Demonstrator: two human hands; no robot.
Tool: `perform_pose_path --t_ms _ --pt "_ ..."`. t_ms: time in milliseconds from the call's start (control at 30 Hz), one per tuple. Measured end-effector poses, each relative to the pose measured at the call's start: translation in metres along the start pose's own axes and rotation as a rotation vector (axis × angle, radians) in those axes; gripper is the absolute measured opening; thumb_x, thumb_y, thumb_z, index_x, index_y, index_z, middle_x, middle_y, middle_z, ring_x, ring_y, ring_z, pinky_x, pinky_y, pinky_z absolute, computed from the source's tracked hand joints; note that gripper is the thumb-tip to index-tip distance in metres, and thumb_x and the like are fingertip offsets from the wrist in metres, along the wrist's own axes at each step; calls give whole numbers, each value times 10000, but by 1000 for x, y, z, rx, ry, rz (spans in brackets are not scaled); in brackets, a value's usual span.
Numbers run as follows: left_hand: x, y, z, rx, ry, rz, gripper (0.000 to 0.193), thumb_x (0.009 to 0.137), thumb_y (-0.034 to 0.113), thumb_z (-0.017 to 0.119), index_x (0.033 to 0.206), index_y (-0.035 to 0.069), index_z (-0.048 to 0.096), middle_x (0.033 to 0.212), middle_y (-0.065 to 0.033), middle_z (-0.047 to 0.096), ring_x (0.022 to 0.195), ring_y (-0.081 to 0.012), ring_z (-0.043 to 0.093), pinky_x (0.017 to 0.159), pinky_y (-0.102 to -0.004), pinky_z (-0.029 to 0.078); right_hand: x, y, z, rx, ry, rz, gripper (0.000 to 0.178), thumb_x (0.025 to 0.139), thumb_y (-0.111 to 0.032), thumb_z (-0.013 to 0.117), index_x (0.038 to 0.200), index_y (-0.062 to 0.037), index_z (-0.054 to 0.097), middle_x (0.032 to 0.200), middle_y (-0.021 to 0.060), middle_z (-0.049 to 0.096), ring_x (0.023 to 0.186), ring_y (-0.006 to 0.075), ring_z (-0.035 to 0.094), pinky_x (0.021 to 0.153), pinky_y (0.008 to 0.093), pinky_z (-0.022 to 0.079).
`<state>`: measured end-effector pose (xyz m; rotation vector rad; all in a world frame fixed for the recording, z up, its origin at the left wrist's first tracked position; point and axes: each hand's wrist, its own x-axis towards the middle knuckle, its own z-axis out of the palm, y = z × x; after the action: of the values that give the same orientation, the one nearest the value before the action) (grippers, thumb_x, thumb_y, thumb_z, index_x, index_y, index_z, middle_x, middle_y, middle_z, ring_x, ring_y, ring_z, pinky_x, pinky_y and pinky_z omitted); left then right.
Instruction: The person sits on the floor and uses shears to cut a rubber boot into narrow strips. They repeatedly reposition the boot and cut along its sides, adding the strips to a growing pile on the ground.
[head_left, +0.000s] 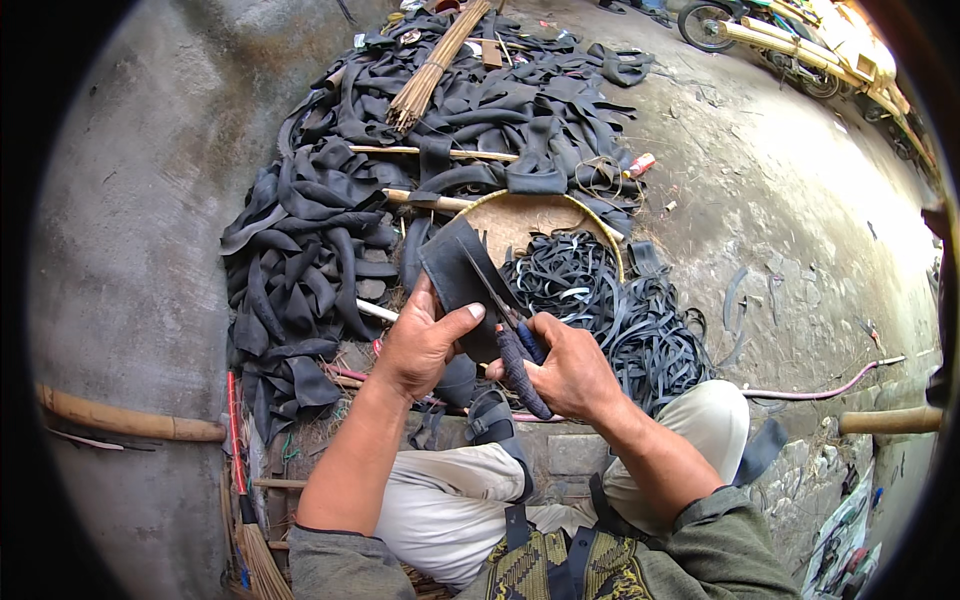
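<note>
My left hand (425, 340) pinches a wide piece of black rubber sheet (452, 272) between thumb and fingers. In my right hand (575, 370) is a pair of scissors (517, 362) with dark wrapped handles. Their blades point up and away from me and lie against the right part of the rubber sheet. Whether the blades are parted is hard to see. Just beyond my right hand, narrow black rubber strips (650, 345) are heaped over the front of a round woven tray (520, 215).
A big pile of wide black rubber pieces (310, 250) spreads along the wall at left and ahead. A bundle of thin sticks (435, 70) rests on it. A broom (255, 545) stands at lower left. Bamboo poles (130, 415) jut from the sides. A motorcycle (705, 25) is parked at far right.
</note>
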<state>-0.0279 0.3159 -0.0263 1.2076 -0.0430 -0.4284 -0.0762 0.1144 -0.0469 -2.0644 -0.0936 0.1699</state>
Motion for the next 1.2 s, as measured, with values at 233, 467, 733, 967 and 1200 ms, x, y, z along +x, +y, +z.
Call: perform_pose_path --t_ms 233,467,733,967,1200 --pt "6 12 -13 -179 48 43 534 1008 -8 565 1506 97 403 1328 -121 642 1193 -248 671 991 -421 583 -7 -3 6 54 -62 13 779 723 -707 833 939 29 696 693 180 683 655 362 707 624 441 534" --pt "-1 2 -2 -63 -3 25 653 955 -68 605 1540 86 357 1407 -97 580 1266 -208 601 1075 -389 515 2 -2 4 -54 74 -172 764 742 -620 867 982 59 610 737 223 675 707 420 710 645 448 532" --pt "-1 9 -2 -138 -15 1 649 975 -39 609 1549 96 337 1396 -96 581 1258 -223 611 1059 -409 535 -4 -1 5 3 17 -25 812 712 -720 831 950 41 678 709 201 687 663 383 719 613 437 552" --pt "0 12 -6 -130 5 64 689 980 -25 617 1570 147 305 1399 -90 575 1229 -224 632 963 -423 608 -2 0 7 -35 65 -116 824 727 -713 822 1002 49 675 734 209 701 720 404 732 663 462 565" --pt "-3 4 -2 12 21 -4 670 971 -53 585 1556 128 314 1398 -96 561 1204 -212 639 955 -418 617 3 1 3 -66 54 -105 853 726 -734 810 1006 60 670 738 225 701 735 424 731 675 475 568"
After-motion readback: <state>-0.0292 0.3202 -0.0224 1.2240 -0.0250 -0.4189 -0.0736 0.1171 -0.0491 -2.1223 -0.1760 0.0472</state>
